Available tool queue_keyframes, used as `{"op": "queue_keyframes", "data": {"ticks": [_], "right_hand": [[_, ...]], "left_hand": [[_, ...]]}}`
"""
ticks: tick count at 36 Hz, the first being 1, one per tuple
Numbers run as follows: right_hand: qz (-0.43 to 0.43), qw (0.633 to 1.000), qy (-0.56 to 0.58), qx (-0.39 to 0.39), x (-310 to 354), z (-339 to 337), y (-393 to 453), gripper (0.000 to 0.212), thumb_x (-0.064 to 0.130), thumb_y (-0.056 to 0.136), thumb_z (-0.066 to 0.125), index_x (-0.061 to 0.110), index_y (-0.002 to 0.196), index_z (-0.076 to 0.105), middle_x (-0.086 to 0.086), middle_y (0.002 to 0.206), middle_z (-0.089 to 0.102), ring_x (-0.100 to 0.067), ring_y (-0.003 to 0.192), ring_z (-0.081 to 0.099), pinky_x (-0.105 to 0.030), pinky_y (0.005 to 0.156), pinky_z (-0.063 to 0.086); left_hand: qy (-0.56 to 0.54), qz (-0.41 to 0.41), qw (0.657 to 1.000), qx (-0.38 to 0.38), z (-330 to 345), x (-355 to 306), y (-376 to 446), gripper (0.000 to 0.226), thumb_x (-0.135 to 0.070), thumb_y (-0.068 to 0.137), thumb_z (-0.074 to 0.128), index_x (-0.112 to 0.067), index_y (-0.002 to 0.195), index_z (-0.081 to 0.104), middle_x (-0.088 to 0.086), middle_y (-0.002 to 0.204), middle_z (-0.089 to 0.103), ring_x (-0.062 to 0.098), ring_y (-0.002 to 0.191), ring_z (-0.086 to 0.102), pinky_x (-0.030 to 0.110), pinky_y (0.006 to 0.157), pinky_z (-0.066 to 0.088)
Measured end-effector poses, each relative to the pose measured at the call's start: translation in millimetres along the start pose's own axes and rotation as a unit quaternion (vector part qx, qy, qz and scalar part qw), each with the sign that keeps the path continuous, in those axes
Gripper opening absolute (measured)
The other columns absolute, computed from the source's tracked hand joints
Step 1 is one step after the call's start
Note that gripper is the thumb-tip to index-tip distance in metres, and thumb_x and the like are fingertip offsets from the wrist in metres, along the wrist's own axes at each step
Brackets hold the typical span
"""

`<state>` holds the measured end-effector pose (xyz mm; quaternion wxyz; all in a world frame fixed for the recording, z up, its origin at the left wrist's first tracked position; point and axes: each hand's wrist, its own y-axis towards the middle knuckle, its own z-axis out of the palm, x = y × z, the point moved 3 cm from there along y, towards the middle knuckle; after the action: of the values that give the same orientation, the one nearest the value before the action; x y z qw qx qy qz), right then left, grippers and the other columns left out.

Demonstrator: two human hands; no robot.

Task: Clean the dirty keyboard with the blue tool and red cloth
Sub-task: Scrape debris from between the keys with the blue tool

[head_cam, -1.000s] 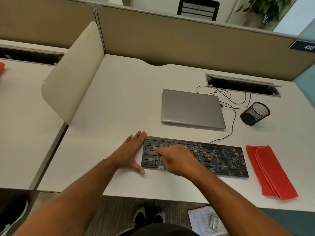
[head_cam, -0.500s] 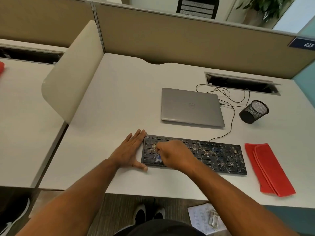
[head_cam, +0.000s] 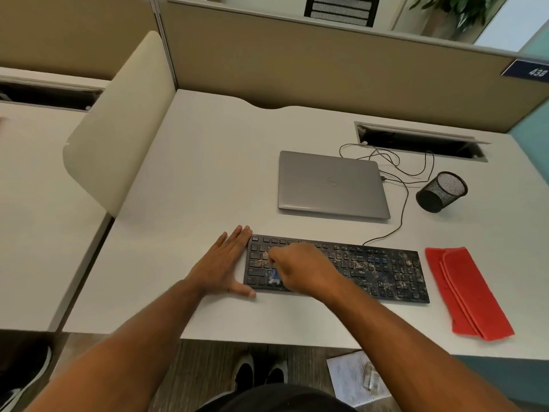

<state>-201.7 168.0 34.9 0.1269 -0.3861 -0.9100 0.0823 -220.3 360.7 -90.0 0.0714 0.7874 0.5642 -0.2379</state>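
A black keyboard [head_cam: 383, 272] speckled with pale crumbs lies near the desk's front edge. My right hand [head_cam: 300, 267] hovers over its left part with fingers curled round a small blue tool [head_cam: 274, 276], whose tip touches the keys; most of the tool is hidden under the hand. My left hand [head_cam: 224, 263] lies flat on the desk with straight fingers against the keyboard's left end, thumb at the front corner. A folded red cloth [head_cam: 466, 292] rests on the desk to the right of the keyboard, untouched.
A shut grey laptop [head_cam: 331, 184] sits behind the keyboard, with cables [head_cam: 401, 173] trailing to a desk slot [head_cam: 421, 141]. A black mesh cup [head_cam: 441, 191] lies tipped at the right. A cream divider [head_cam: 118, 123] stands at the left. Paper [head_cam: 353, 379] lies on the floor.
My right hand with the blue tool has shifted slightly left and away across the keyboard's left keys. My left hand has stayed in place.
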Motion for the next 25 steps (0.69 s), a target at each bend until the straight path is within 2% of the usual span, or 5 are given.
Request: {"op": "queue_keyframes", "data": {"ticks": [6, 11, 15, 20, 25], "right_hand": [[0.018, 0.993, 0.100, -0.059, 7.1, 5.1, 0.1, 0.015, 0.028, 0.103, 0.049, 0.021, 0.103, 0.063, 0.003, 0.078, 0.067, -0.012, 0.062, 0.058, -0.031, 0.058, 0.051], [-0.028, 0.995, 0.068, -0.067, 22.8, 31.2, -17.5, 0.004, 0.019, 0.097, 0.057, 0.018, 0.100, 0.060, 0.000, 0.080, 0.068, -0.016, 0.061, 0.057, -0.027, 0.053, 0.041], [-0.027, 0.995, 0.082, -0.051, 17.6, 39.1, -27.1, 0.008, 0.023, 0.101, 0.051, 0.020, 0.104, 0.059, 0.001, 0.078, 0.066, -0.016, 0.059, 0.055, -0.035, 0.056, 0.053], [0.016, 0.977, 0.165, -0.133, 7.7, 27.3, -24.0, 0.013, 0.025, 0.103, 0.051, 0.022, 0.108, 0.063, 0.008, 0.090, 0.071, -0.007, 0.061, 0.055, -0.028, 0.056, 0.051], [0.003, 0.989, 0.112, -0.098, 13.2, 35.6, -24.8, 0.010, 0.025, 0.102, 0.053, 0.020, 0.108, 0.060, -0.001, 0.087, 0.071, -0.017, 0.065, 0.060, -0.032, 0.056, 0.052]], "left_hand": [[0.006, 0.004, 1.000, 0.003, -0.1, -0.7, -0.7, 0.150, -0.098, 0.064, 0.061, -0.021, 0.161, -0.023, -0.004, 0.171, -0.019, 0.008, 0.154, -0.026, 0.037, 0.128, -0.012], [0.004, 0.004, 1.000, 0.006, 0.2, -0.2, -0.5, 0.151, -0.095, 0.064, 0.065, -0.020, 0.161, -0.023, -0.005, 0.170, -0.022, 0.008, 0.154, -0.027, 0.037, 0.127, -0.014], [0.000, 0.001, 1.000, 0.012, 0.9, -0.7, -0.4, 0.151, -0.096, 0.063, 0.064, -0.022, 0.161, -0.024, -0.005, 0.170, -0.022, 0.008, 0.153, -0.028, 0.038, 0.128, -0.013], [0.006, -0.001, 1.000, 0.012, -0.2, -1.6, -0.4, 0.154, -0.098, 0.060, 0.063, -0.021, 0.160, -0.026, -0.005, 0.170, -0.024, 0.007, 0.153, -0.028, 0.035, 0.126, -0.016], [0.002, -0.002, 1.000, 0.012, -0.3, -1.8, -0.5, 0.154, -0.098, 0.060, 0.063, -0.021, 0.160, -0.025, -0.005, 0.170, -0.023, 0.007, 0.153, -0.028, 0.038, 0.128, -0.014]]}}
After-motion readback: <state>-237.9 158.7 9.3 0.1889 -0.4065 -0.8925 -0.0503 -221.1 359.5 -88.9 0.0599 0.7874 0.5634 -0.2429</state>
